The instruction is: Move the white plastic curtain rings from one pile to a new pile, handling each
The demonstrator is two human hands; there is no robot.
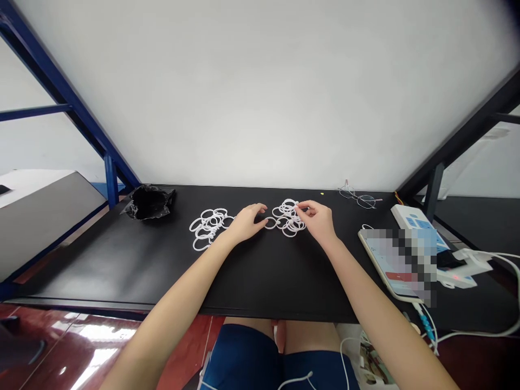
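Two loose piles of thin white rings that look like hair ties lie on the black table. My left hand (248, 221) is between them, thumb and fingers apart, holding nothing. Its thumb tip is right by a single white ring (271, 227) at the edge of the right pile; whether they touch I cannot tell. My right hand (318, 218) is at the right pile (289, 223), thumb and index finger pinched on a white hair tie at its upper right side. The left pile (208, 223) spreads beyond my left wrist, partly hidden by the forearm.
A crumpled black plastic bag (148, 203) stands open at the back left. Eyeglasses (357, 198) lie at the back right. Nearer on the right are a phone (379, 260), a power strip (406, 214) and white cables (487, 334). A wall closes off the back.
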